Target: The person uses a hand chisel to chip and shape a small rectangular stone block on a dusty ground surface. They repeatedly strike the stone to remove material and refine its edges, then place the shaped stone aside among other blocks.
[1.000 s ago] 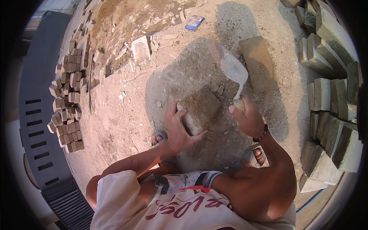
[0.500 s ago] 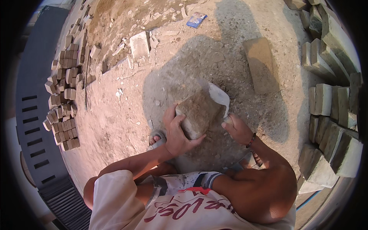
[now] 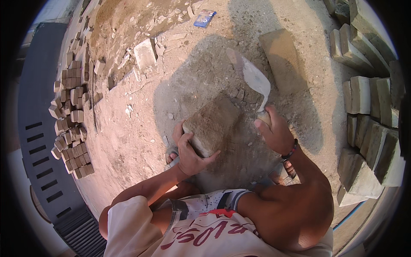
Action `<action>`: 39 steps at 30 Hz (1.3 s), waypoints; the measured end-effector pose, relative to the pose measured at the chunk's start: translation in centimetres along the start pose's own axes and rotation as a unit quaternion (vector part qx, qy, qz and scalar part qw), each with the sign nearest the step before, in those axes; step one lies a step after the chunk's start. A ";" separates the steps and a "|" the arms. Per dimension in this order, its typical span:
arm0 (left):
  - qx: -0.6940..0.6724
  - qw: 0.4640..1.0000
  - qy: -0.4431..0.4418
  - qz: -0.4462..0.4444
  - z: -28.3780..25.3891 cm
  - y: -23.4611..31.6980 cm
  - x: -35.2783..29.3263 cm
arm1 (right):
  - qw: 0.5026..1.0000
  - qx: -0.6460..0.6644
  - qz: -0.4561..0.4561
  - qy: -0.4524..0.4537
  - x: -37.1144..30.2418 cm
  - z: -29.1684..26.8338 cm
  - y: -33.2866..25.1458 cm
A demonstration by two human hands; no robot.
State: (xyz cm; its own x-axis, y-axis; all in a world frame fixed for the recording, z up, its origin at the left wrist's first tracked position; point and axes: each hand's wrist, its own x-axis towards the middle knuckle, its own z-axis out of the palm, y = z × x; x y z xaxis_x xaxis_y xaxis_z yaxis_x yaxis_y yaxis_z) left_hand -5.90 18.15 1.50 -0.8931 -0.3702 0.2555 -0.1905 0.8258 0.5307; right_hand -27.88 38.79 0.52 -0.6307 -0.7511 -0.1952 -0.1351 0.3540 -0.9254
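A thick concrete paving block (image 3: 214, 122) with a rough, earth-covered face is tilted up in front of my feet. My left hand (image 3: 191, 150) grips its near left edge, thumb and fingers spread around the corner. In my right hand (image 3: 276, 130) is a trowel (image 3: 255, 79), held by its short wooden handle. The pale, leaf-shaped blade points away and to the left, apart from the block, above loose soil. Whether the block's lower edge rests on the ground cannot be made out.
A flat slab (image 3: 284, 60) lies on the ground beyond the trowel. Stacked paving slabs (image 3: 364, 132) line the right side. Small bricks (image 3: 77, 154) are piled at the left beside a dark gate (image 3: 38, 107). A blue packet (image 3: 204, 19) and a pale block (image 3: 145, 53) lie farther off.
My right hand has swung the trowel away from the block, forward and to the right. My left hand still holds the block, which sits slightly farther left in view.
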 end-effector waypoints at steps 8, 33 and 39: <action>0.021 0.999 -0.027 -0.018 -0.2 1.5 0.6 | 0.989 -0.072 0.062 -0.114 -4.5 2.6 3.7; -0.004 1.000 -0.006 -0.016 0.5 0.1 -1.1 | 0.991 -0.051 -0.043 -0.114 -3.1 0.4 1.0; -0.006 1.000 -0.002 -0.010 0.3 0.6 -0.6 | 0.987 -0.107 0.019 -0.115 0.2 -0.4 -0.3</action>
State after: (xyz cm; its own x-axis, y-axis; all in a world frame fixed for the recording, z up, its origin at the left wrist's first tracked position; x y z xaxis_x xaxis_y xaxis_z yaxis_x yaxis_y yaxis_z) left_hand -5.59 19.03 1.47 -0.8909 -0.3848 0.2415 -0.2036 0.8134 0.5449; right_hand -28.26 38.76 0.91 -0.4509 -0.8335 -0.3193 -0.2898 0.4750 -0.8309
